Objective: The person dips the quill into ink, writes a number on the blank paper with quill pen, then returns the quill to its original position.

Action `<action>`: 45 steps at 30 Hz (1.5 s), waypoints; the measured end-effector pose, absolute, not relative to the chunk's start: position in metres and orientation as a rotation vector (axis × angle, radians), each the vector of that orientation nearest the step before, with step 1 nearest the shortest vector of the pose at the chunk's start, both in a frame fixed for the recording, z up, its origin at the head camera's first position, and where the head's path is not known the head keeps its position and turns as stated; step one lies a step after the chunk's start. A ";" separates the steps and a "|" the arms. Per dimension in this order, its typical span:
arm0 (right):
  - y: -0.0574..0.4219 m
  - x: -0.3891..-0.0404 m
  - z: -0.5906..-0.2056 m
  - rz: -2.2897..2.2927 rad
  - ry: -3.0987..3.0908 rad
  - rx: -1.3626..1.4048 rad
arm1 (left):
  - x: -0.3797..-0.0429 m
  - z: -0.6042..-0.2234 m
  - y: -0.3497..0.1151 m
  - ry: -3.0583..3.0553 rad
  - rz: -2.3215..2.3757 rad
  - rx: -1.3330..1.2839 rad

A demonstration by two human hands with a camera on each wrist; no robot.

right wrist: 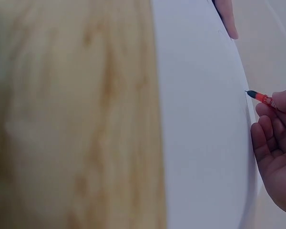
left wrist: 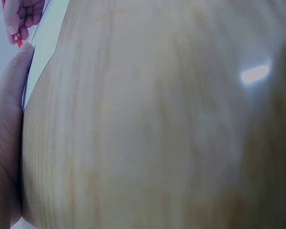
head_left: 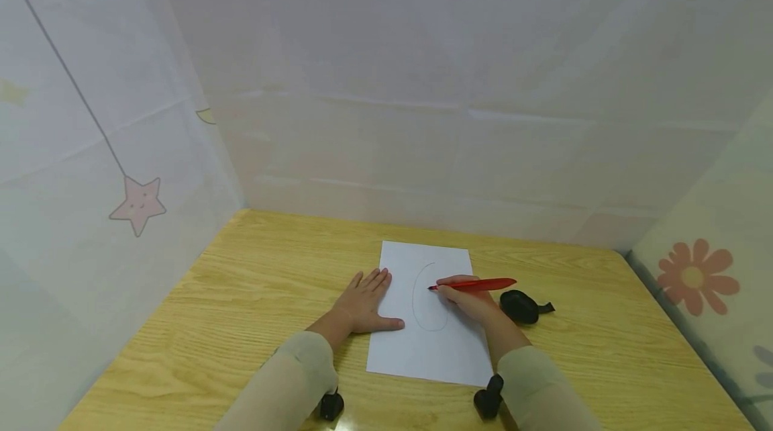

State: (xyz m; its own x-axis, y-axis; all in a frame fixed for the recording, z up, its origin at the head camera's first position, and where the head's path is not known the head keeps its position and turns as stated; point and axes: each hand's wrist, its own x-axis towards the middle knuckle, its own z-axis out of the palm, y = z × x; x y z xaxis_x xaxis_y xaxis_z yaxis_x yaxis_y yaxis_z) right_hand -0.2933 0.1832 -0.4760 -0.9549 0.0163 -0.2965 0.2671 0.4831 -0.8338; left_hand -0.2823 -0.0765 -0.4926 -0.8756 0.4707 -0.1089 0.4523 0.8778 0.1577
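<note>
A sheet of white paper [head_left: 398, 357] lies on the wooden table, with a thin curved line, like a tall open oval, drawn on it. My left hand [head_left: 364, 303] rests flat on the paper's left edge, fingers spread and thumb pointing right. Over the right half of the sheet, my right hand [head_left: 474, 300] pinches a red pen [head_left: 492, 284] near its tip. The pen's dark tip points left, inside the curve. In the right wrist view the red pen [right wrist: 264, 98] shows its black tip close over the paper [right wrist: 200, 114], with the other fingers curled below.
On the table [head_left: 272, 270], right of the paper, lies a black oval object [head_left: 519, 307] with a short strap. Small black devices [head_left: 488, 397] sit by both wrists. Pale printed cloth [head_left: 423, 149] hangs behind the table and on both sides.
</note>
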 end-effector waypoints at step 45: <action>0.169 -0.289 -0.469 -1.440 2.376 0.199 | -0.282 -0.493 -0.078 2.903 0.196 0.712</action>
State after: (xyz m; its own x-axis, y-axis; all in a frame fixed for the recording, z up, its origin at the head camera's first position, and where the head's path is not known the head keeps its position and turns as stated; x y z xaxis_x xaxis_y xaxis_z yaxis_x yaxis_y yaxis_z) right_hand -0.2889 0.1686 -0.4689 -0.9274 -0.0624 -0.3689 0.2982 0.4724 -0.8294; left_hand -0.2815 -0.0779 -0.4929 -0.8771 0.4677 -0.1099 0.4486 0.8791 0.1607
